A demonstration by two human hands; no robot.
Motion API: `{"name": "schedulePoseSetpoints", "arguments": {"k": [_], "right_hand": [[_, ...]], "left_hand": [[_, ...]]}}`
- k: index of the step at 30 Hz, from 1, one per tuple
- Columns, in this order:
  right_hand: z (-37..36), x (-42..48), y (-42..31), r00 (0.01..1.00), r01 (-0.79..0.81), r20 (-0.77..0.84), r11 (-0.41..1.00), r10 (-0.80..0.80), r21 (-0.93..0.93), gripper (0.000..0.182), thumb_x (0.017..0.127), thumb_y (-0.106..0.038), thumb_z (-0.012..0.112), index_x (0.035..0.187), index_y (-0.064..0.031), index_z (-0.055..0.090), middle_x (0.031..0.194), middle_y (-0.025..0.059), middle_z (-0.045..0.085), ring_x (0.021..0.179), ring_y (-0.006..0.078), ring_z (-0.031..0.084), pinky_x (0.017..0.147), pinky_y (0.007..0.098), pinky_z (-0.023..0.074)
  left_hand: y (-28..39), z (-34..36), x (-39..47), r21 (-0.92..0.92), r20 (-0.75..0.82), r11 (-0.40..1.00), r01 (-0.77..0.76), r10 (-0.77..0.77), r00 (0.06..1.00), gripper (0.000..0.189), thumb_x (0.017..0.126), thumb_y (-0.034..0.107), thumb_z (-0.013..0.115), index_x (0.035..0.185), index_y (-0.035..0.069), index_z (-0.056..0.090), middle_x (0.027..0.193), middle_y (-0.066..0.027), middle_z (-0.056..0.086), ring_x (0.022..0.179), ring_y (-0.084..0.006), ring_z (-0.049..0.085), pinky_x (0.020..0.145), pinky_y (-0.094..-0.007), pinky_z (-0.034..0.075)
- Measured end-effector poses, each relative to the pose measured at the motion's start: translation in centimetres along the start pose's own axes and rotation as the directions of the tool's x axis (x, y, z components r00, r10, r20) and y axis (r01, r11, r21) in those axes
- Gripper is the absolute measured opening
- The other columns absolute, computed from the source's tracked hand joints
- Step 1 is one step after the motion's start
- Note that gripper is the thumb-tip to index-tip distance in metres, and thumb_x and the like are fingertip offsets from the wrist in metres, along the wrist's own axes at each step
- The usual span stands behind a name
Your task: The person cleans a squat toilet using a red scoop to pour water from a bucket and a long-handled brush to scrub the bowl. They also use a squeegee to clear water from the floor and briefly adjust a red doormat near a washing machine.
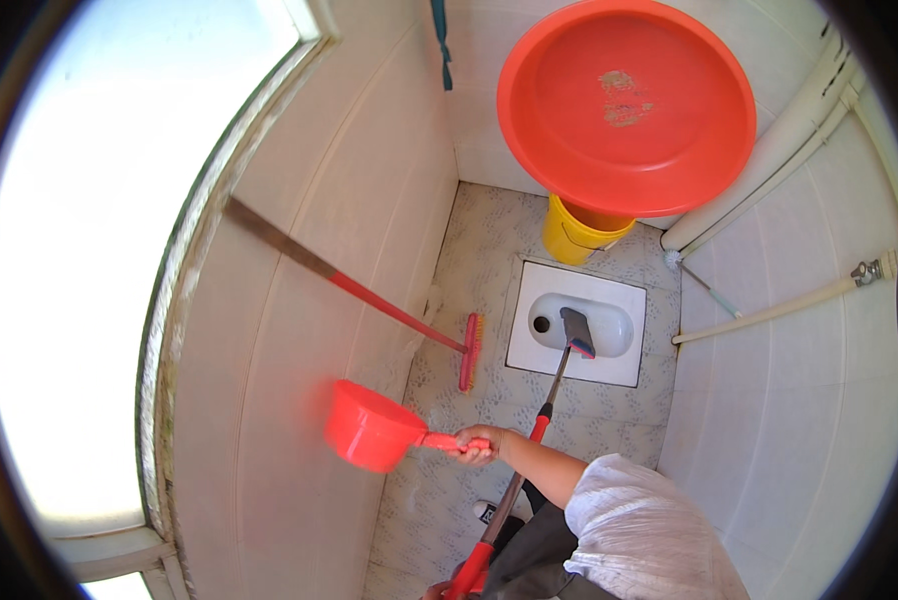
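Note:
My right hand (477,445) grips the handle of a red plastic water dipper (374,426), held out to the left near the tiled wall. At the bottom edge my left hand (435,591), mostly cut off, is wrapped around the red grip of a long-handled cleaning tool (515,480). The pole passes beneath my right forearm. Its flat grey head (576,327), with a red and blue edge, rests over the bowl of a white squat toilet (524,352), beside the dark drain hole. Whether the head is a broom or a squeegee, I cannot tell.
A large red basin (689,97) is above a yellow bucket (565,236) by the far wall. A red-handled floor brush (470,352) leans against the left wall. A toilet brush (708,289), pipes (764,311) and a valve (867,273) line the right wall. A bright window (104,262) is left.

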State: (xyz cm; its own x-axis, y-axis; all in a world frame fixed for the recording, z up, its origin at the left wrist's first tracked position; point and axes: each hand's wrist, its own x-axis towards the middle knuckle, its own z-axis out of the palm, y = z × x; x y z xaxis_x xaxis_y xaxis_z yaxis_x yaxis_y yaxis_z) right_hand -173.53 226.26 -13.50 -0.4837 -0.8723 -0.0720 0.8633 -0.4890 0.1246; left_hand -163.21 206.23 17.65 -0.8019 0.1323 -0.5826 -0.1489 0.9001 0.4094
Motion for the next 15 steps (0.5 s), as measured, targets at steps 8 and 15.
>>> {"name": "schedulePoseSetpoints", "arguments": {"k": [8, 15], "right_hand": [[10.0, -4.0, -0.3, 0.925, 0.211, 0.330, 0.977, -0.186, -0.040, 0.024, 0.073, -0.021, 0.049, 0.075, 0.0006, 0.039, 0.046, 0.0023, 0.040, 0.027, 0.0068, 0.038, 0.022, 0.0168, 0.0298], [11.5, -12.2, 1.6, 0.726, 0.673, -0.068, 0.727, -0.684, -0.133, 0.028, 0.074, -0.025, 0.047, 0.086, -0.0003, 0.044, 0.052, -0.0013, 0.039, 0.032, 0.0032, 0.033, 0.024, 0.0153, 0.0238]], "left_hand": [[4.8, -3.4, 2.2, 0.105, -0.047, 0.977, -0.186, 0.192, 0.980, 0.017, 0.073, 0.019, 0.054, 0.087, 0.010, 0.058, 0.058, -0.0130, 0.056, 0.053, -0.0271, 0.056, 0.049, -0.0353, 0.043], [5.6, -5.9, 4.1, 0.250, -0.039, 0.865, -0.434, 0.457, 0.889, 0.015, 0.075, 0.021, 0.052, 0.080, 0.009, 0.057, 0.058, -0.0149, 0.055, 0.055, -0.0306, 0.055, 0.049, -0.0375, 0.043]]}}
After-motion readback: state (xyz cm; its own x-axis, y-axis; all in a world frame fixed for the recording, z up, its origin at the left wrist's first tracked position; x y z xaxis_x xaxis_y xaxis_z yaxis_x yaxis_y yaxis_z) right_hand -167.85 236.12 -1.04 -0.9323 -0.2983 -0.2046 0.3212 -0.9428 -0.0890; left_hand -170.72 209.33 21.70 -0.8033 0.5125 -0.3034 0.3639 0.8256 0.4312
